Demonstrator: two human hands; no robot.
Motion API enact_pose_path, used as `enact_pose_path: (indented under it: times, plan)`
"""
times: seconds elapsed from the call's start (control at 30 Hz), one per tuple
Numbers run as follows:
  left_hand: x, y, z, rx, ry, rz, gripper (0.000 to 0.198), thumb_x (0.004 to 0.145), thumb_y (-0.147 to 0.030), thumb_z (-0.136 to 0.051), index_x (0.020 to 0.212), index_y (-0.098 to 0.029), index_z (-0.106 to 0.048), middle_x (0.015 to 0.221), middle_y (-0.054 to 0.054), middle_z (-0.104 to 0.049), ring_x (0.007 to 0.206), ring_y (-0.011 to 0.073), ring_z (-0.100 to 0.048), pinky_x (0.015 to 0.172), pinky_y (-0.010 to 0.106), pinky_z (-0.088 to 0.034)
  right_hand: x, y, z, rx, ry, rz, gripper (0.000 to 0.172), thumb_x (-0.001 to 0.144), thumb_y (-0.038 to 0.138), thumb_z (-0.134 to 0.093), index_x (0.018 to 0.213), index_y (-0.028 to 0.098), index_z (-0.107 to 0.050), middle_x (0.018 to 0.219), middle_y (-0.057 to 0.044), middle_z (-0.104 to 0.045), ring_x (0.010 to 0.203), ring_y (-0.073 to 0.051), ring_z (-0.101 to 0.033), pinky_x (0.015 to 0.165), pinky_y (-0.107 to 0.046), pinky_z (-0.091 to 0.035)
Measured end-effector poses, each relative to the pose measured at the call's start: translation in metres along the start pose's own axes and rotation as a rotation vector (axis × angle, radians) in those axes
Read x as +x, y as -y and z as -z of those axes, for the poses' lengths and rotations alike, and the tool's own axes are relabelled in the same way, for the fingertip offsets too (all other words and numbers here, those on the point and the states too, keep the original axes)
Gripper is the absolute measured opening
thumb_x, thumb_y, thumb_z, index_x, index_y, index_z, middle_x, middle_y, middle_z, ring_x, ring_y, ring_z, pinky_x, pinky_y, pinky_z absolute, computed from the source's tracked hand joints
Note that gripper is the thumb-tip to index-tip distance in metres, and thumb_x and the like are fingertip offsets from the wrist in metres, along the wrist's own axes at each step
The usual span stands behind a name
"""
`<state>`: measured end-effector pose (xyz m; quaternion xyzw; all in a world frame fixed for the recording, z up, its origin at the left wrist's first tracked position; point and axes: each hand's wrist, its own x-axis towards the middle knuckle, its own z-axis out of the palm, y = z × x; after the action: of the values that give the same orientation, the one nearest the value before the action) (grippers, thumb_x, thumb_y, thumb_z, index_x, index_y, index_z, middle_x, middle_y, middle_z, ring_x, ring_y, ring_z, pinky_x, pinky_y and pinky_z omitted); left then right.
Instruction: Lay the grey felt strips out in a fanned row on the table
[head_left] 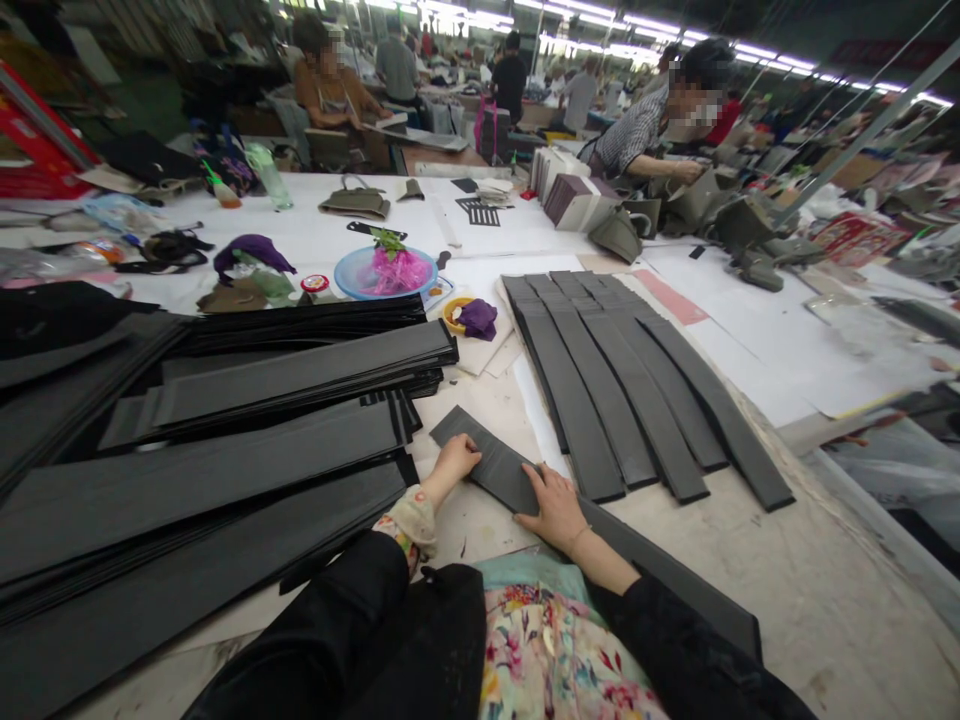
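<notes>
A long dark grey strip [660, 560] lies at a slant on the table in front of me, its far end up and to the left. At that end my left hand [455, 460] pinches the strip's near edge between thumb and fingertips. My right hand [559, 508] rests on top of the strip farther down, fingers spread and thumb at the near edge. To the right, similar grey strips [592, 400] lie in overlapping rows. On my left, stacks of grey strips with black edges [300, 360] reach close to my left forearm.
Behind the stacks stand a blue basin [352, 272] with a pink plastic bag and a small yellow bowl [453, 316] beside a purple cloth [478, 320]. Across the table a person [637, 130] in a checked shirt handles olive fabric pieces [697, 200]. Bound bundles [574, 195] stand nearby.
</notes>
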<state>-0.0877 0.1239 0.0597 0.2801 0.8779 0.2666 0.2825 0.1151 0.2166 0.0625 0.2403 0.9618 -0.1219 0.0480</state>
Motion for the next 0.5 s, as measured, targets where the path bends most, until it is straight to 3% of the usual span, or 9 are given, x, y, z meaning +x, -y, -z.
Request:
enact_pose_path:
  times: [0.1, 0.33, 0.5]
  plan:
    - [0.002, -0.001, 0.003, -0.027, 0.001, -0.018, 0.002, 0.069, -0.019, -0.06, 0.07, -0.017, -0.058, 0.074, 0.001, -0.063, 0.073, 0.0142, -0.057, 0.063, 0.023, -0.04, 0.0, 0.0, -0.001, 0.003, -0.01, 0.003, 0.083, 0.062, 0.046, -0.064, 0.134, 0.019, -0.031, 0.132, -0.016, -0.039, 0.12, -0.029, -0.036, 0.097, -0.042, -0.028]
    - [0.001, 0.001, 0.0, -0.016, 0.036, -0.011, 0.012, 0.072, -0.023, -0.058, 0.062, -0.017, -0.06, 0.064, 0.0, -0.062, 0.066, 0.0143, -0.057, 0.059, 0.023, -0.04, -0.005, 0.0, 0.002, -0.004, 0.003, 0.015, 0.08, 0.064, 0.046, -0.061, 0.134, 0.018, -0.032, 0.132, -0.016, -0.038, 0.12, -0.029, -0.035, 0.097, -0.042, -0.028]
    - [-0.007, -0.003, -0.005, 0.032, 0.02, -0.019, 0.011, 0.071, -0.026, -0.059, 0.064, -0.018, -0.062, 0.078, 0.003, -0.061, 0.074, 0.015, -0.057, 0.065, 0.024, -0.04, -0.015, -0.006, 0.0, -0.026, 0.017, 0.008, 0.079, 0.066, 0.043, -0.059, 0.135, 0.018, -0.03, 0.134, -0.016, -0.036, 0.121, -0.029, -0.034, 0.098, -0.042, -0.026]
